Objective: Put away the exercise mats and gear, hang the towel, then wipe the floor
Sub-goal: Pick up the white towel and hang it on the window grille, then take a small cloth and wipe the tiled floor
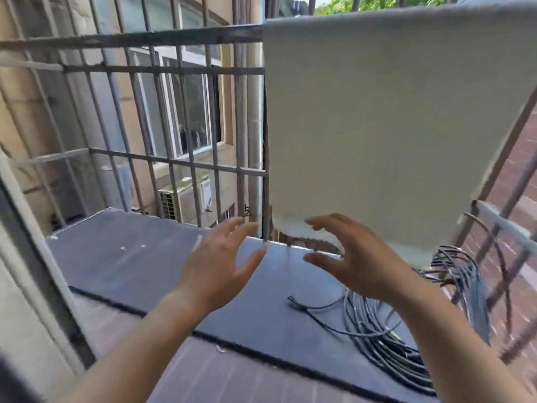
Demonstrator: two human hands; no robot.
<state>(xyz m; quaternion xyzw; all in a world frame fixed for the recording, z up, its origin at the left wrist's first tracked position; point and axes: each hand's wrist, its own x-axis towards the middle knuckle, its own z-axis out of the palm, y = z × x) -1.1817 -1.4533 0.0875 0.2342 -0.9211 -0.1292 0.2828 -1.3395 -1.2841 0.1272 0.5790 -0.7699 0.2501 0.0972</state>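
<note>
A pale grey-white towel hangs draped over the top bar of a metal window grille, filling the upper right of the view. My left hand is raised just left of the towel's lower edge, fingers spread and holding nothing. My right hand is in front of the towel's bottom hem, fingers spread and relaxed, with the fingertips close to the hem; I cannot tell if they touch it.
A dark grey ledge runs below the grille. A coil of black and grey cables lies on it at the right. Beyond the bars are a beige building, windows and an air-conditioner unit.
</note>
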